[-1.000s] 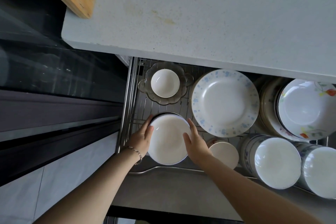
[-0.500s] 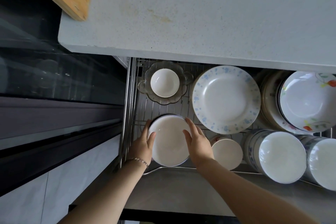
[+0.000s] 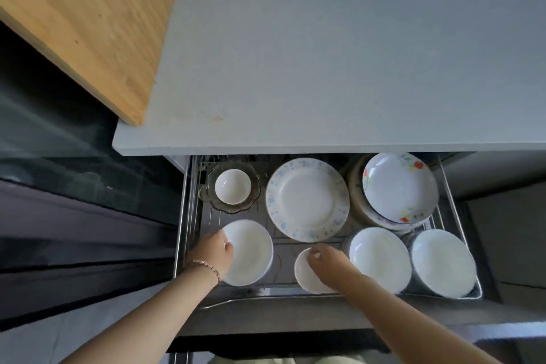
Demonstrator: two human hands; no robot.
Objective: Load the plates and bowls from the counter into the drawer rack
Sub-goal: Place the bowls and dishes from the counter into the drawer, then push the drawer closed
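**Handling of glazed crockery in the drawer rack**

We find the task items already inside the drawer rack (image 3: 283, 257), which stands pulled out below the counter (image 3: 325, 68). A deep white plate (image 3: 254, 254) sits at the front left of the rack and appears to top a short stack; a small white bowl (image 3: 305, 282) sits just beside it, toward the middle front.

The left hand (image 3: 214, 255) holds the left rim of the deep white plate, with its fingers curled over the edge. The right hand (image 3: 331, 267) lies over the small white bowl, with bent fingers gripping its far rim; its thumb is hidden, so we cannot confirm a full pinch.

We judge both items to be glazed ceramic: rigid, fairly heavy for their size, smooth enough to slip, and liable to chip against the wire or a neighbouring piece. We take hold at the rim, thumb inside and fingers beneath, or at two opposite edges for the wider piece; we do not lift by the glossy inner face.

Neighbours stand close: a blue-flowered plate (image 3: 307, 199) behind, and a stack of white bowls (image 3: 379, 258) just to the right of the right hand. We judge that any repositioning calls for a lift clear of the wire rather than a slide; dragging risks scraping the glaze and knocking the adjacent stack.
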